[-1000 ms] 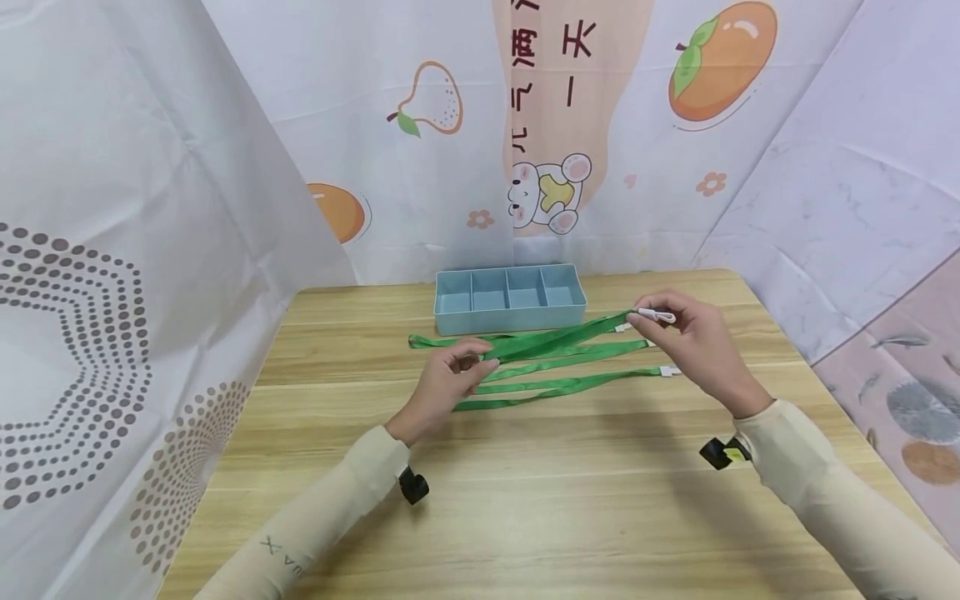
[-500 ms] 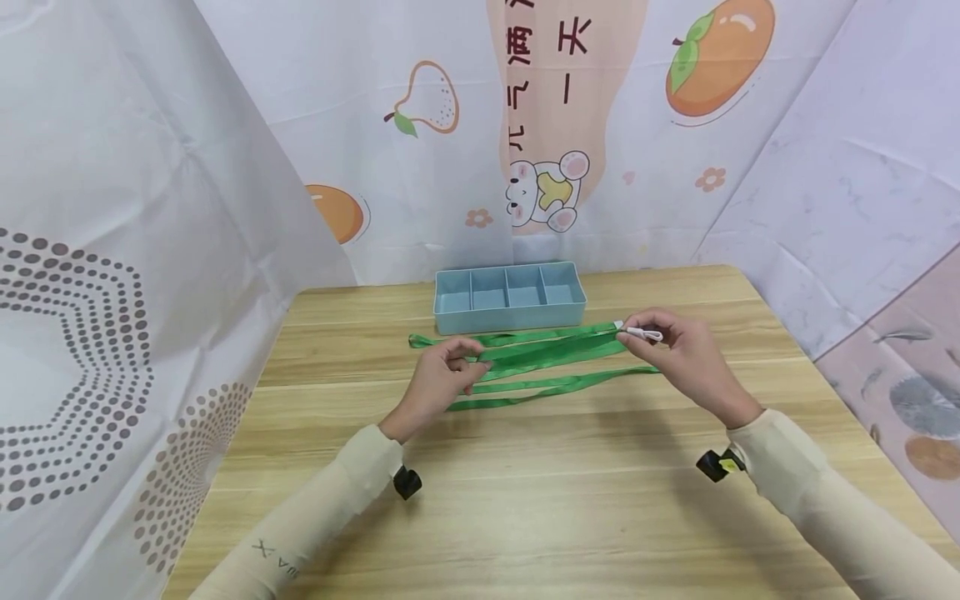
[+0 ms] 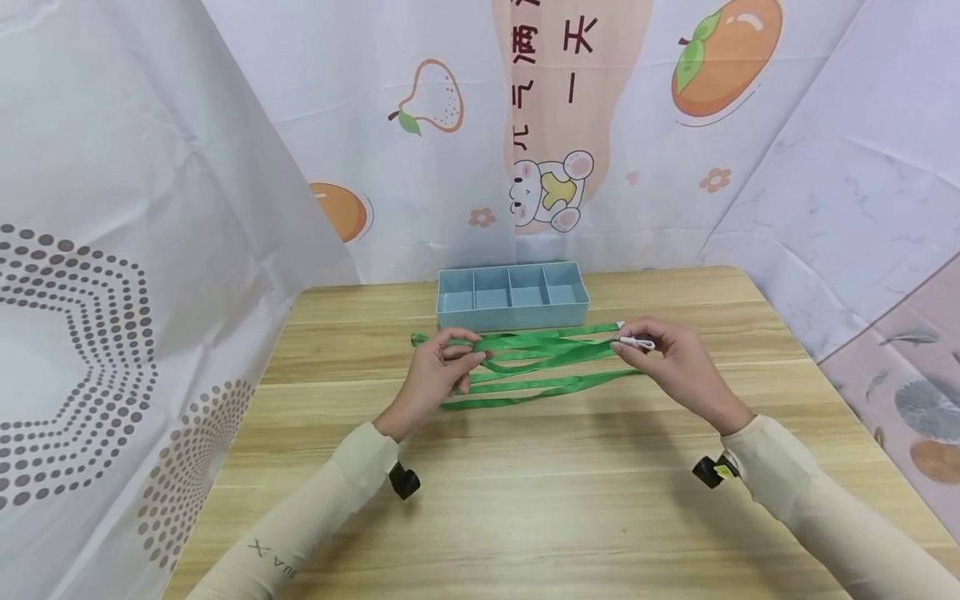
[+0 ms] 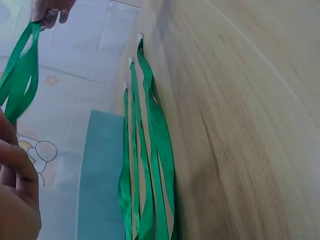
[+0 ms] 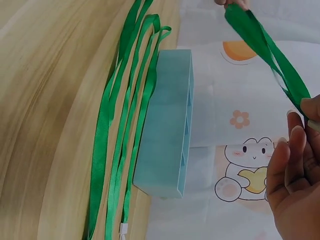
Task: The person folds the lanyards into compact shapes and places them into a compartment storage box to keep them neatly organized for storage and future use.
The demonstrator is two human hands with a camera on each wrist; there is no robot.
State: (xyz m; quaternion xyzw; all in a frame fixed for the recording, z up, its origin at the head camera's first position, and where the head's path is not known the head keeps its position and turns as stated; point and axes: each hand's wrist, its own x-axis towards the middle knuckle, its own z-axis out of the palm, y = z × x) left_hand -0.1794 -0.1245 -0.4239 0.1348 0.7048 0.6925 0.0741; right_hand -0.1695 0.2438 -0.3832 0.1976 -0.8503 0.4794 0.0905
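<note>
Both hands have drawn closer together since a second ago, the right one moving leftward with its clip.

One wooden table (image 3: pixel 525 492), bearing everything listed.

One pale blue tray (image 3: pixel 512 296), four compartments in a row, at the far middle of the table, just behind the ribbons.

Green lanyards: one raised lanyard (image 3: pixel 551 343) stretched between the hands above the table; three more lanyards (image 4: pixel 145 165) counted flat on the wood in the left wrist view, white ends side by side.

One left hand (image 3: pixel 438 375), fingers curled round the looped end of the raised lanyard.

One right hand (image 3: pixel 667 360), pinching the white clip (image 3: pixel 637 342) at the other end.
</note>
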